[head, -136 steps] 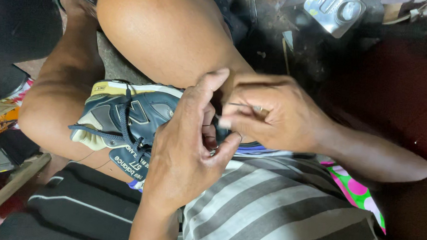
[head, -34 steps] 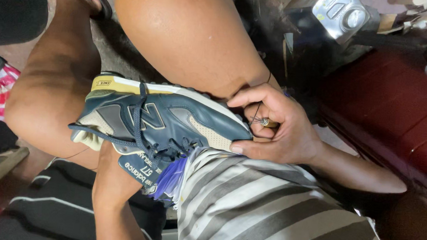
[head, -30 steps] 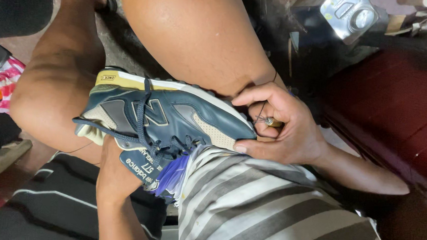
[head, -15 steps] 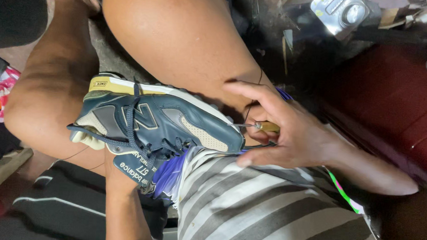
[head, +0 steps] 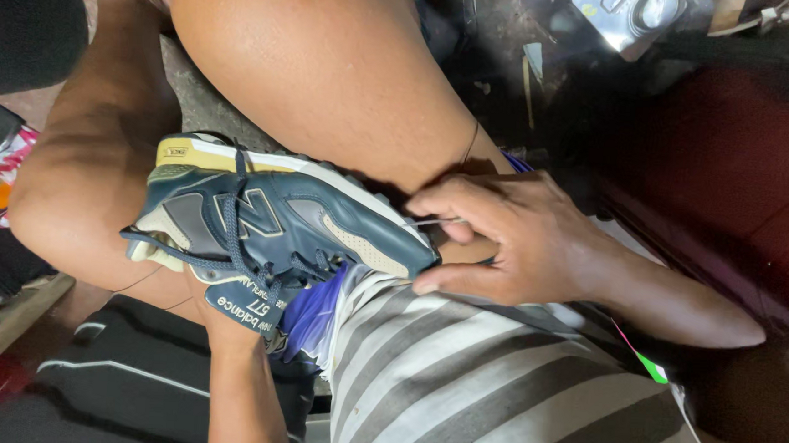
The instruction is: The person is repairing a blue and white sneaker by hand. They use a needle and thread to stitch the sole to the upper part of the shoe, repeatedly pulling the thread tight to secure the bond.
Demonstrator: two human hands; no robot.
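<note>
Blue sneaker [head: 275, 228] propped on the knee
Right hand [head: 512, 242] at its toe, fingers [head: 455, 202] pinching a thin needle [head: 431, 221]; left hand [head: 225, 307] beneath it, grip hidden.

Sneaker [head: 284, 228]: matt navy suede-like panels, beige mesh, woven cloth laces. Shirt [head: 494, 392] below the hands: soft striped knit. Glossy metal box [head: 626, 12] beyond them.
</note>
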